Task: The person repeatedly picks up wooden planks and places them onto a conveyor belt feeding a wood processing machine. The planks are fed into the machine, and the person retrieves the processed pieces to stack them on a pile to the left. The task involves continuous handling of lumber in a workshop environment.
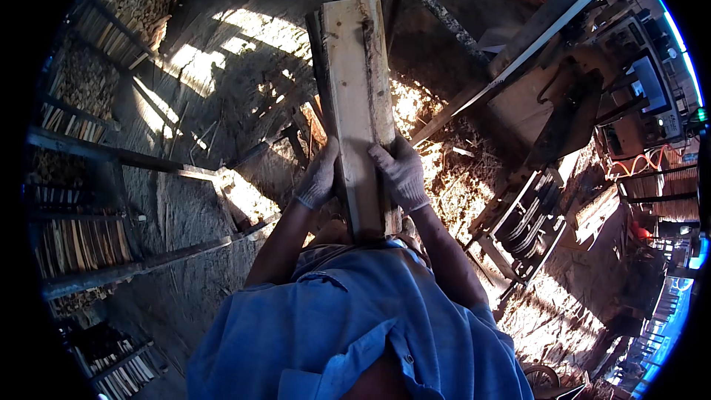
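A stack of rough wooden boards [352,96] extends lengthwise away from my body, its near end against my waist. The top board is pale with a few dark knots, and dark bark runs along the stack's edges. My left hand [320,175], in a light knit glove, grips the stack's left side, its fingers partly hidden beneath the wood. On the other side my right hand [402,172], gloved too, clasps the boards with its thumb over the top edge. How many boards are in the stack I cannot tell.
Racks of stacked wood pieces [81,244] line the left, with long metal rails [126,155] jutting toward me. Wood chips [463,192] litter the sunlit ground. To the right stand a metal frame with rollers [522,226] and a large machine [570,104]. A beam [548,30] slants across the upper right.
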Demonstrator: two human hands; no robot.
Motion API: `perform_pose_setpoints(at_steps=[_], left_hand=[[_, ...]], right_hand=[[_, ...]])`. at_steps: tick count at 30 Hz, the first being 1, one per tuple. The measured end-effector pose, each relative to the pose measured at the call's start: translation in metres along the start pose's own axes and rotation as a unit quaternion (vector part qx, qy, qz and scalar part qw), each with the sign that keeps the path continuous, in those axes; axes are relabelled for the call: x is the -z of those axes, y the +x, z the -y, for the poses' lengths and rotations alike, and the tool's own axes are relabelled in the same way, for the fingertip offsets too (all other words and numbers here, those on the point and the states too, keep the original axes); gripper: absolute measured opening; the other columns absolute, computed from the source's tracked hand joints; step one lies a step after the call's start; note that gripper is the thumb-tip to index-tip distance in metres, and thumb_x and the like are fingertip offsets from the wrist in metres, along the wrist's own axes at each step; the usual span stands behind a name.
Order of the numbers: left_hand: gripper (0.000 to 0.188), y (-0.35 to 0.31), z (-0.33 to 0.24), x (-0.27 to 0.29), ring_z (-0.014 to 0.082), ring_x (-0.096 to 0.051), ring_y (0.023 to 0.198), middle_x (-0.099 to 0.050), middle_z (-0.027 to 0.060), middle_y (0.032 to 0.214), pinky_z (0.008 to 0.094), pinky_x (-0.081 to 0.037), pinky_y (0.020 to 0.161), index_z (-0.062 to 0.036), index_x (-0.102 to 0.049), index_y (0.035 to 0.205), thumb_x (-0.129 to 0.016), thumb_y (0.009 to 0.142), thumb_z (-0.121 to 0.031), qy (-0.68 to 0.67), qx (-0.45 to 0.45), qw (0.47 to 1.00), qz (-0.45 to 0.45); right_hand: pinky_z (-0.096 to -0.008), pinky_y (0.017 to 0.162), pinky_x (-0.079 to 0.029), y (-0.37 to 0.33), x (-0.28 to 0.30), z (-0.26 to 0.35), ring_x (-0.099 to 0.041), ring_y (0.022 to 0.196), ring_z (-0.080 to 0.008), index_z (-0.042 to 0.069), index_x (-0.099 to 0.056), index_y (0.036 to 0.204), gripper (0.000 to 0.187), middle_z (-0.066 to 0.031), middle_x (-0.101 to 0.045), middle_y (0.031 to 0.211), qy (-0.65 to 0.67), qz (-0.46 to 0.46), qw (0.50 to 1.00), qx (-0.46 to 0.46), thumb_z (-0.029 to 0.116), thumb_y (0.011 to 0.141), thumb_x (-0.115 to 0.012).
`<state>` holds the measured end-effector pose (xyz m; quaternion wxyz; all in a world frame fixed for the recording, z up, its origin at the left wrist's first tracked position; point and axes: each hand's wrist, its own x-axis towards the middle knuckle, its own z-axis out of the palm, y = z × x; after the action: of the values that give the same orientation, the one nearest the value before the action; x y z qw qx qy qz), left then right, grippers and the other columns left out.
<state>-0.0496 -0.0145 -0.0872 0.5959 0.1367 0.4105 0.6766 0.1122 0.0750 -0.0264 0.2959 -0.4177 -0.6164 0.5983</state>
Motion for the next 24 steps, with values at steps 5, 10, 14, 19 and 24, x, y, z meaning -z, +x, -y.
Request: perform_pose_setpoints(at_steps=[5, 10, 14, 19, 24], left_hand=[[0.055, 0.006, -0.008, -0.018, 0.0151, -0.064, 0.086, -0.066, 0.0056, 0.103, 0.0282, -0.056, 0.075, -0.0056, -0.06, 0.121, -0.05, 0.101, -0.056, -0.005, 0.014, 1.0, -0.012], [0.072, 0.006, -0.009, -0.03, 0.0205, -0.064, 0.112, -0.059, 0.0166, 0.13, 0.0342, -0.056, 0.094, 0.0017, -0.041, 0.146, -0.046, 0.102, -0.056, -0.006, 0.038, 0.999, 0.015], [0.072, -0.007, -0.011, -0.037, 0.0251, -0.062, 0.119, -0.057, 0.0198, 0.135, 0.0367, -0.053, 0.099, 0.0011, -0.041, 0.146, -0.044, 0.102, -0.056, 0.063, 0.041, 0.997, -0.016], [0.05, -0.018, 0.0, -0.052, 0.015, -0.06, 0.104, -0.062, 0.0098, 0.119, 0.0315, -0.051, 0.089, 0.0023, -0.055, 0.132, -0.054, 0.102, -0.038, 0.298, -0.157, 0.939, -0.075], [0.04, -0.024, -0.003, -0.078, 0.0105, -0.058, 0.094, -0.065, 0.0053, 0.106, 0.0279, -0.05, 0.081, 0.0028, -0.059, 0.128, -0.057, 0.1, -0.027, 0.285, -0.233, 0.921, -0.125]], right_hand=[[-0.0363, 0.08, -0.053, 0.01, 0.011, -0.006, -0.069, 0.092, -0.0218, -0.003, -0.057, 0.124, 0.067, -0.0163, -0.072, 0.1, -0.218, 0.041, 0.975, -0.005, 0.047, 0.084, -0.078], [-0.0333, 0.096, -0.051, 0.016, 0.017, 0.002, -0.064, 0.115, -0.0228, -0.005, -0.007, 0.155, 0.116, -0.0206, -0.064, 0.126, -0.114, 0.227, 0.967, 0.019, 0.051, 0.083, -0.079], [-0.0348, 0.102, -0.048, 0.008, 0.011, 0.003, -0.058, 0.12, -0.0214, 0.0, -0.012, 0.156, 0.109, -0.0134, -0.062, 0.13, 0.058, 0.268, 0.962, 0.004, 0.038, 0.083, -0.084], [-0.0342, 0.104, -0.046, -0.01, 0.015, -0.006, -0.058, 0.118, -0.0176, -0.002, -0.041, 0.145, 0.08, -0.0126, -0.062, 0.128, 0.176, 0.246, 0.951, -0.062, 0.033, 0.086, -0.081], [-0.0329, 0.103, -0.046, -0.011, 0.025, 0.013, -0.06, 0.115, -0.0191, -0.004, -0.041, 0.145, 0.077, -0.0116, -0.061, 0.129, 0.257, 0.196, 0.946, -0.016, 0.021, 0.085, -0.081]])
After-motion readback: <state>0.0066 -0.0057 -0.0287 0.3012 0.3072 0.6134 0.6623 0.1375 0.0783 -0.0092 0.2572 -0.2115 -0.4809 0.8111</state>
